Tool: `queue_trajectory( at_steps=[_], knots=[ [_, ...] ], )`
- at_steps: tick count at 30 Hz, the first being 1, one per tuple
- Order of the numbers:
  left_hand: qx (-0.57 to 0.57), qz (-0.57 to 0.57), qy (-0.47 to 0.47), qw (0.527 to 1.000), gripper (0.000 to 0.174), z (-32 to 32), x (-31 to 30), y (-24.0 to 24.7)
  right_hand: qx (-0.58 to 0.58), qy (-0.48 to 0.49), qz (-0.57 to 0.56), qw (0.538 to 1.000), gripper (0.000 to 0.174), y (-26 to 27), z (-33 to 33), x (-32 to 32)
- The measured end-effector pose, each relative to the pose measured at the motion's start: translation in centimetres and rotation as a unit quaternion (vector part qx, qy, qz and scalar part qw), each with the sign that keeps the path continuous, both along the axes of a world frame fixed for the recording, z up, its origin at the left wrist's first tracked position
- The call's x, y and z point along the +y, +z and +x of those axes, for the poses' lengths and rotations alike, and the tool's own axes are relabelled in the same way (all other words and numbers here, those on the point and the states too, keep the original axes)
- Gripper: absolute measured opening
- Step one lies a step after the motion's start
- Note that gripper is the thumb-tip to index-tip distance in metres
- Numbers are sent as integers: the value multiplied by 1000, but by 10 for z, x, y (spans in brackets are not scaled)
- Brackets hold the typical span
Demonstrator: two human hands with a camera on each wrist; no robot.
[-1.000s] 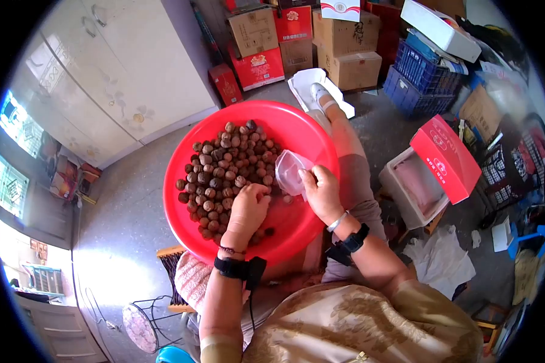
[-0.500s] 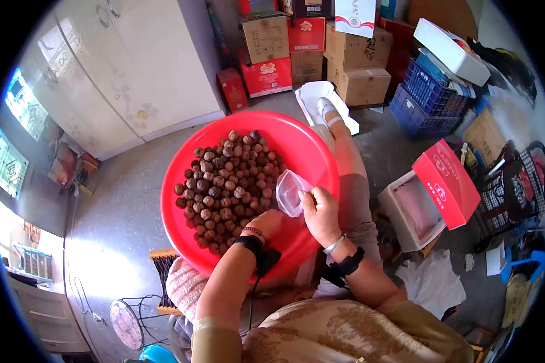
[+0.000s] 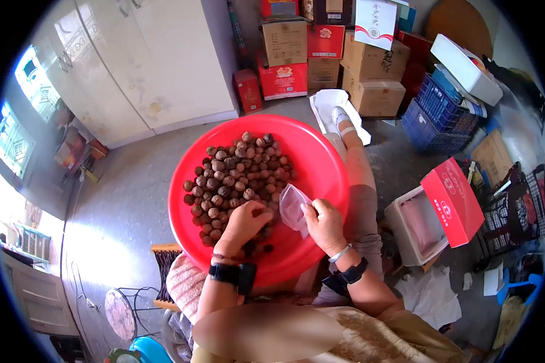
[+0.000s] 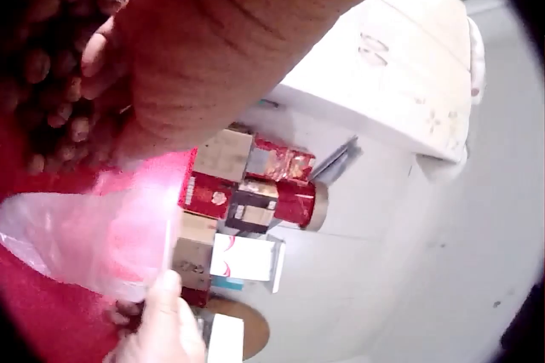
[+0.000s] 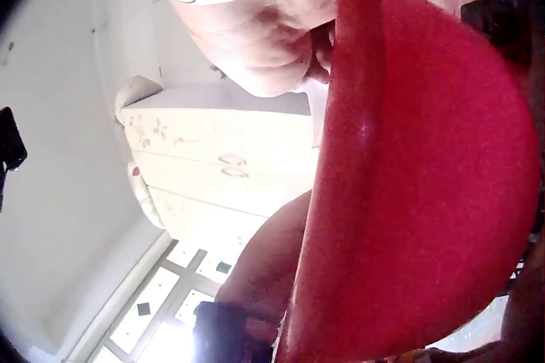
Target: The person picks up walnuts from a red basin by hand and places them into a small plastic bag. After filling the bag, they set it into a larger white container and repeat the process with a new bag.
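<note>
A wide red plastic basin (image 3: 321, 145) holds a heap of walnuts (image 3: 242, 172). My left hand (image 3: 242, 227) reaches down at the near side of the heap, palm downward. In the left wrist view its fingers (image 4: 100, 52) bend among the walnuts in shadow; whether they grip one I cannot tell. My right hand (image 3: 326, 227) pinches the edge of a clear plastic bag (image 3: 293, 209) between thumb and fingers over the basin's right side. In the left wrist view the bag (image 4: 77, 235) hangs with its side spread. The basin's wall (image 5: 426, 167) fills much of the right wrist view.
Stacked cartons (image 3: 375, 66) and a tall white cabinet (image 3: 157, 66) stand beyond the basin. To the right are a foam box (image 3: 406, 230) with a red lid (image 3: 453, 202), blue crates (image 3: 436, 115) and a white plastic sheet (image 3: 430, 296). A round stool (image 3: 120, 314) stands at the lower left.
My left hand was at the walnuts, went right beside the bag, and is now back left at the heap. The right hand keeps its pinch on the bag. The head view has shifted slightly.
</note>
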State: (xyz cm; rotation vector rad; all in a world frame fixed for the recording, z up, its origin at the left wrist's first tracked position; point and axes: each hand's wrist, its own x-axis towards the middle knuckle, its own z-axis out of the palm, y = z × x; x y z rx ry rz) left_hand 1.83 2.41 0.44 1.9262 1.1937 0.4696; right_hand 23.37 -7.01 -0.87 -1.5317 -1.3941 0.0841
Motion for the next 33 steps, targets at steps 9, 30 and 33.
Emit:
queue_trajectory(
  at_steps=[9,30,33],
  knots=[
    [-148,250,90,953,30,-2,-46,6,-9,70,-56,996,28,-1,-3,1],
    [39,117,1,992,21,13,-28,-54,-21,61,-83,995,30,0,0,0],
    [123,83,-144,978,32,12,-34,-61,-22,63,-88,994,29,-1,1,0]
  ],
)
